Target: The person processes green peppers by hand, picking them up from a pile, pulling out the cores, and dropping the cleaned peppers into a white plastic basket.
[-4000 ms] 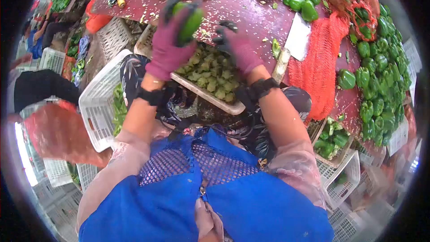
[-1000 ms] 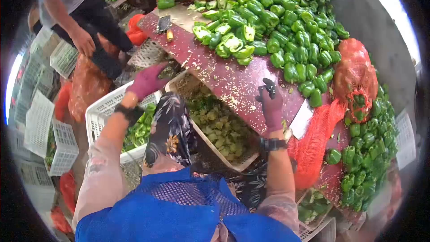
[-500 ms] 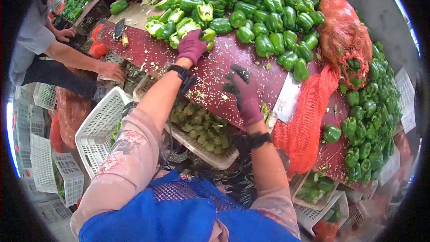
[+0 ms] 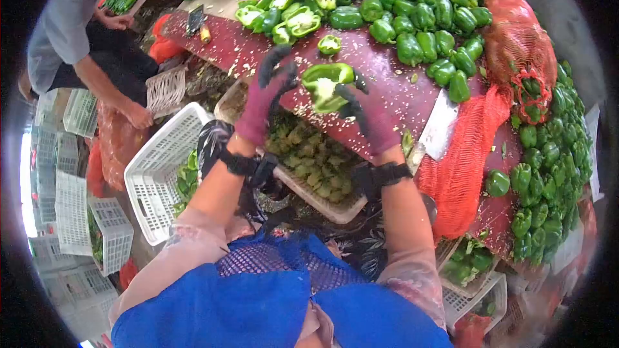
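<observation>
Both hands wear purple gloves with dark fingertips. My right hand has its fingers on the edge of a cut green bell pepper, whose pale inside faces up above the red board. My left hand is held just left of that pepper, fingers apart and holding nothing. A smaller cut pepper piece lies on the board beyond them. More cut peppers lie at the far edge. Right of my right hand rests a cleaver next to a red mesh bag.
Whole green peppers are heaped at the back, more on the right. A filled mesh sack stands between. Below the board edge is a crate of pepper cores; a white crate stands left. Another person's hand is at left.
My left hand has come back from the cut peppers toward me and opened. A cut pepper is now at my right hand, and a smaller piece lies beyond. The view has shifted slightly.
</observation>
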Available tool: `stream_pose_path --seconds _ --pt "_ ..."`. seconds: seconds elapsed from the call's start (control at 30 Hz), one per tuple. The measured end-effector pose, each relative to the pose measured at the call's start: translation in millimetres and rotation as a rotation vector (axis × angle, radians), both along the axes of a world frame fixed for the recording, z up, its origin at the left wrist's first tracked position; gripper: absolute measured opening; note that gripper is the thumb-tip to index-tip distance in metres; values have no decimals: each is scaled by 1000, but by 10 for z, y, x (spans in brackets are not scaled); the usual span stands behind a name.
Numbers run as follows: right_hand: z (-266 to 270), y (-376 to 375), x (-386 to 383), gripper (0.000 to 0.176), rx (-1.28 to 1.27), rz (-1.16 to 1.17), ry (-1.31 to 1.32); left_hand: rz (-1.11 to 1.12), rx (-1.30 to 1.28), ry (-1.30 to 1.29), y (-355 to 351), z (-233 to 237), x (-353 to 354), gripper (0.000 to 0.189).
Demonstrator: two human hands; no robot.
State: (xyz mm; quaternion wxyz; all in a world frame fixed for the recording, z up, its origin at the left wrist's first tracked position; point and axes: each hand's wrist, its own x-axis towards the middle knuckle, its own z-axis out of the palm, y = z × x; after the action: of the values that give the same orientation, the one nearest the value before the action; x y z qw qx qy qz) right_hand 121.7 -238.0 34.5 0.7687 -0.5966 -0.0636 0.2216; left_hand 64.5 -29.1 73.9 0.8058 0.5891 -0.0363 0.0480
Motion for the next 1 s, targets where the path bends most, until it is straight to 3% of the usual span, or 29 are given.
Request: stream_pose_path --seconds 0.07,0.17,0.23,0.3,0.33,0.37,0.43,0.47,0.57,0.6,0.7,0.8,0.9,0.93,1.0 --pt "115 38 -69 55 -30 85 -139 -149 -276 313 224 -48 34 76" --pt "207 131 -101 55 -43 172 -186 -236 746 -443 183 -445 -99 80" --pt "93 198 -108 55 -85 20 -259 -246 266 -314 -11 -553 -136 79" --pt "-15 238 -112 49 -137 -226 -283 -137 184 -157 -89 -703 -133 75" --pt "-192 274 -53 49 -240 -341 -352 -135 -78 -8 -68 -723 -57 66" --pt "-342 292 -39 48 -272 -259 -273 -95 -355 129 -48 -741 16 59" --pt "-202 292 -152 54 -247 -81 -42 91 -150 90 -129 -579 59 52" --pt "23 274 -253 63 -206 10 113 190 247 -39 -184 -537 69 51" --pt "-882 548 -100 57 -442 -150 -379 156 506 -258 -274 -788 97 55" --pt "-629 494 -152 53 -439 -96 -332 159 532 -439 -293 -807 111 63" --pt "-281 418 -317 50 -842 -52 -500 132 338 -90 -364 -560 -85 68" --pt "-150 370 -372 47 -1020 94 -651 54 498 -203 -213 -554 -115 67" --pt "-191 378 -353 39 -908 16 -711 13 205 56 -189 -393 -181 61" --pt "-186 417 -364 38 -901 6 -720 11 3 137 -205 -231 -252 54" --pt "-205 470 -419 36 -894 -14 -728 3 -33 124 -117 -213 -257 51"
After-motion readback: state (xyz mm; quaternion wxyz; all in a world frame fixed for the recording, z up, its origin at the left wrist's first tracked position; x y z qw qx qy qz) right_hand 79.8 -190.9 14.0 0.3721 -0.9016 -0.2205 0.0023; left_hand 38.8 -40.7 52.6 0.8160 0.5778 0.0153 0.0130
